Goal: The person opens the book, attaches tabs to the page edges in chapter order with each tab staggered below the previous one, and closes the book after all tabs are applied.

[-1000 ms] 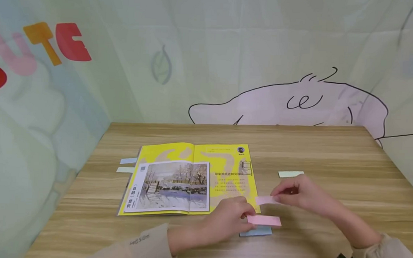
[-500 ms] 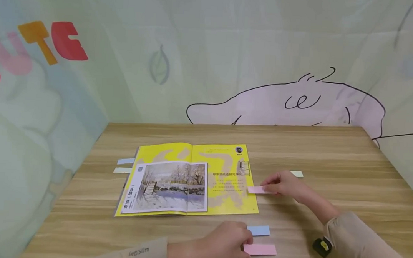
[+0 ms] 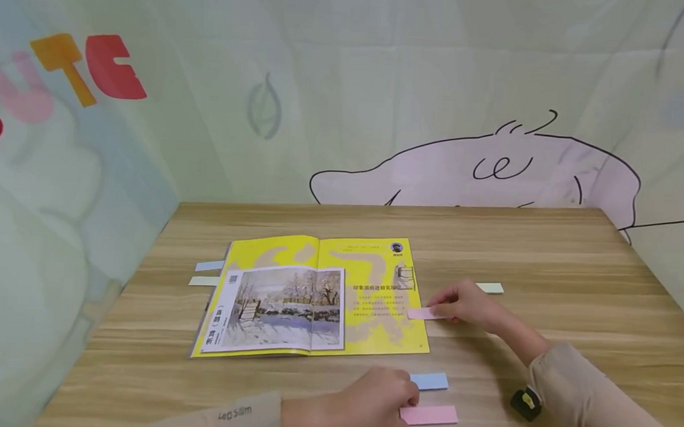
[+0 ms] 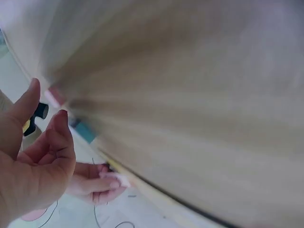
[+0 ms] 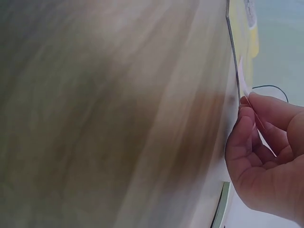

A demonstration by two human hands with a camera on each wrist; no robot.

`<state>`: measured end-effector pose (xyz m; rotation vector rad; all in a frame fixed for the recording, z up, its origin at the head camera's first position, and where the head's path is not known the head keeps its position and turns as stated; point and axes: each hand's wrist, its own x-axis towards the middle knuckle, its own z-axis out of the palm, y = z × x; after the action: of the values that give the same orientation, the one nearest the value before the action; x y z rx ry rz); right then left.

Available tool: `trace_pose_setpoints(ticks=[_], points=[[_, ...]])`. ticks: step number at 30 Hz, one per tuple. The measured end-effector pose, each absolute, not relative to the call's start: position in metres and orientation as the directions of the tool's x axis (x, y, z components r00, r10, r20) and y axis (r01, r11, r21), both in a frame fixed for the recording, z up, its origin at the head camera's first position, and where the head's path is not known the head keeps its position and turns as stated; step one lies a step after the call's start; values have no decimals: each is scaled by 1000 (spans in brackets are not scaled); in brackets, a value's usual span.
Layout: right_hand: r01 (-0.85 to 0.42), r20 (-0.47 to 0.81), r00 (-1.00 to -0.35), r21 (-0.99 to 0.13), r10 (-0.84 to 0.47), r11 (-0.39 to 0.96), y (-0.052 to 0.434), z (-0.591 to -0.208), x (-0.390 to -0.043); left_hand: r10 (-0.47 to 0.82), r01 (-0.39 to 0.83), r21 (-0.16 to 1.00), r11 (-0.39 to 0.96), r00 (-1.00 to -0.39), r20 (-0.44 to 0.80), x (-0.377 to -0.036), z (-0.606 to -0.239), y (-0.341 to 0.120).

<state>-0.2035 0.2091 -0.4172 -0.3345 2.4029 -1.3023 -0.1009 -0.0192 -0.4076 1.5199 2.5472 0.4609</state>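
An open yellow magazine (image 3: pixel 315 295) with a snowy painting lies mid-table. My right hand (image 3: pixel 438 310) pinches a pink sticky strip (image 3: pixel 422 313) against the right page's outer edge. The right wrist view shows the same pink strip (image 5: pixel 245 88) between thumb and fingers of the right hand (image 5: pixel 251 107), at the page edge. My left hand (image 3: pixel 405 407) lies near the front edge, fingers loosely curled, fingertips at the left end of a pink sticky pad (image 3: pixel 432 414). In the blurred left wrist view, the left hand (image 4: pixel 45 111) grips nothing I can see.
A blue sticky pad (image 3: pixel 429 381) lies just beyond the pink one. A pale green strip (image 3: pixel 490 287) lies right of the right hand. Two pale tabs (image 3: pixel 207 273) stick out past the magazine's left edge. Printed fabric walls enclose the wooden table (image 3: pixel 574 268).
The right hand carried a pink strip from above the pad up to the magazine's right edge. The left hand drew the pink pad toward me, uncovering the blue pad.
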Motion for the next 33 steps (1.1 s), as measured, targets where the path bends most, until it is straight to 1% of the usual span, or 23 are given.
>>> trace_pose_setpoints(ticks=[4, 7, 9, 11, 13, 16, 20, 25, 28, 30, 33], points=[[-33, -216, -897, -838, -385, 545, 210, -420, -204, 852, 818, 348, 457, -515, 91, -109, -398, -17], [-35, -214, -897, -837, -387, 545, 211, -419, -203, 817, 809, 290, 511, -562, 129, -124, -391, -12], [-36, -216, -896, -836, -387, 548, 212, -418, -203, 802, 798, 231, 557, -589, 100, -137, -388, -9], [-36, -218, -895, -833, -388, 552, 212, -418, -204, 800, 791, 180, 585, -600, 35, -150, -388, -7], [-30, -226, -894, -830, -386, 556, 213, -417, -205, 801, 788, 151, 597, -597, -48, -159, -390, -6], [-26, -236, -888, -831, -395, 556, 212, -418, -206, 805, 794, 136, 593, -577, -141, -168, -396, -8], [-24, -239, -884, -836, -402, 549, 210, -421, -209, 801, 794, 139, 591, -558, -217, -175, -398, -11], [-33, -225, -883, -845, -412, 534, 210, -424, -209, 809, 788, 203, 581, -532, -250, -184, -394, -10], [-42, -220, -880, -847, -421, 530, 212, -424, -207, 802, 774, 232, 590, -528, -277, -186, -395, -7], [-35, -222, -883, -848, -413, 529, 213, -424, -206, 803, 783, 210, 586, -527, -278, -187, -396, -5], [-27, -220, -886, -855, -408, 518, 213, -422, -206, 807, 807, 136, 574, -530, -261, -186, -396, -1]])
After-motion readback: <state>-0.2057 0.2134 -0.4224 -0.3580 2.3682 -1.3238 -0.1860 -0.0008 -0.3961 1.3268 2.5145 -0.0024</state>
